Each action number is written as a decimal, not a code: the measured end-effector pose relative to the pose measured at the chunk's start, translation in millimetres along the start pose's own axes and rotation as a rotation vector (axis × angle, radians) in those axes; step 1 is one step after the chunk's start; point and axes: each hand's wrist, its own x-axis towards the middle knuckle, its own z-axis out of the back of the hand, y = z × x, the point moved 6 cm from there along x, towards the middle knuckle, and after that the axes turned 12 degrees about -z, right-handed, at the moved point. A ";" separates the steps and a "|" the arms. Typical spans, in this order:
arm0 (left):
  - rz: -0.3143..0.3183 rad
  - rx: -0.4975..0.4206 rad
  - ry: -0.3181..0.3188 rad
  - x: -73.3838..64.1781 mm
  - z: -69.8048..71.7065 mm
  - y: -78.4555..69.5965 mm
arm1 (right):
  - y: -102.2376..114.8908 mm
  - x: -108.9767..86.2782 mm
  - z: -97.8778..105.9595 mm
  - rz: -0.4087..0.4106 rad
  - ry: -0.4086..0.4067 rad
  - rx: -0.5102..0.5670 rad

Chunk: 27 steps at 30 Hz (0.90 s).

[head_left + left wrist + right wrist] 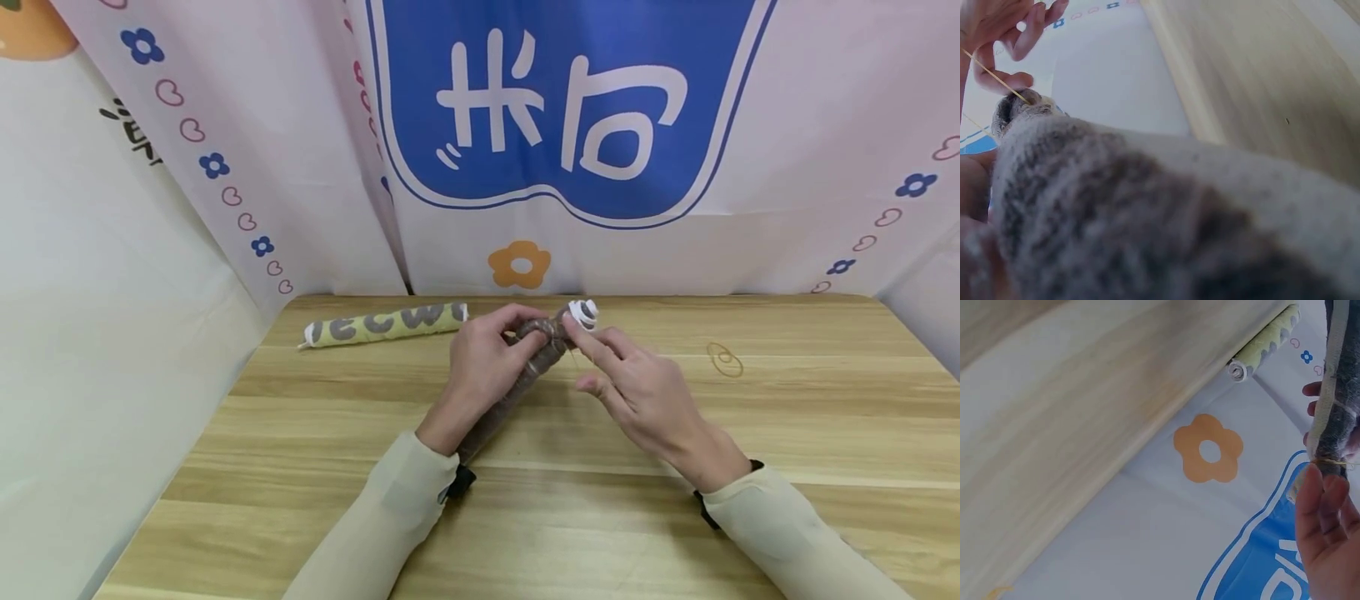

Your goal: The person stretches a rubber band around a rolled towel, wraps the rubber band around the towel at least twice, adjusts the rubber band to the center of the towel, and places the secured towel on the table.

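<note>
A grey-brown rolled cloth with a white coiled end lies slanted between the two hands. My left hand grips the roll near its far end, thumb on top. At that end the right hand touches the roll with its index finger, its thumb held apart. A thin yellow rubber band encircles the roll and is stretched out from it, hooked on the right fingers; the head view hides much of the hold. In the right wrist view, right fingertips meet the roll beside the band.
A yellow rolled cloth with grey letters lies at the back left of the wooden table. A loose rubber band lies at the right. Behind the table hangs a printed curtain.
</note>
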 end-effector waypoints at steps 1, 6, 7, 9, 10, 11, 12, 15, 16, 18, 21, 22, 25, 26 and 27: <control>0.007 0.001 0.000 -0.1 -0.1 0.4 | 0.0 0.0 1.1 -0.006 -0.019 0.003; 0.038 0.008 -0.010 -0.4 -0.2 1.4 | -7.0 1.5 7.9 -0.122 -0.140 0.068; 0.040 0.010 -0.016 -0.4 -0.2 1.4 | -8.6 1.7 8.5 -0.150 -0.152 0.085; 0.040 0.012 -0.034 -0.6 0.0 1.1 | -11.6 2.3 9.2 -0.200 -0.159 0.117; 0.037 0.010 -0.046 -0.7 0.2 0.8 | -12.9 2.2 9.3 -0.222 -0.159 0.131; 0.036 0.010 -0.060 -0.9 0.6 0.5 | -14.1 2.1 9.3 -0.243 -0.157 0.147; 0.032 0.010 -0.076 -1.0 1.1 0.1 | -15.1 1.9 9.2 -0.262 -0.154 0.163; 0.014 0.015 -0.122 -1.6 2.8 -2.1 | -17.7 0.9 7.9 -0.312 -0.127 0.219; 0.007 0.019 -0.137 -1.7 3.5 -2.9 | -18.2 0.5 7.1 -0.330 -0.108 0.246; -0.006 0.027 -0.161 -2.0 4.5 -4.2 | -17.0 0.0 5.7 -0.344 -0.082 0.291; -0.019 0.039 -0.189 -2.4 6.2 -5.1 | -13.3 0.0 4.2 -0.340 -0.052 0.306; -0.022 0.041 -0.195 -2.5 6.6 -5.1 | -11.9 0.0 3.6 -0.334 -0.042 0.303; -0.028 0.047 -0.203 -2.8 7.2 -5.3 | -9.2 -0.3 1.8 -0.324 -0.010 0.290; -0.031 0.045 -0.204 -3.0 7.2 -5.5 | -8.8 -0.6 1.4 -0.328 0.002 0.290; -0.034 0.044 -0.205 -3.1 7.2 -5.8 | -8.3 -0.8 1.2 -0.328 0.010 0.289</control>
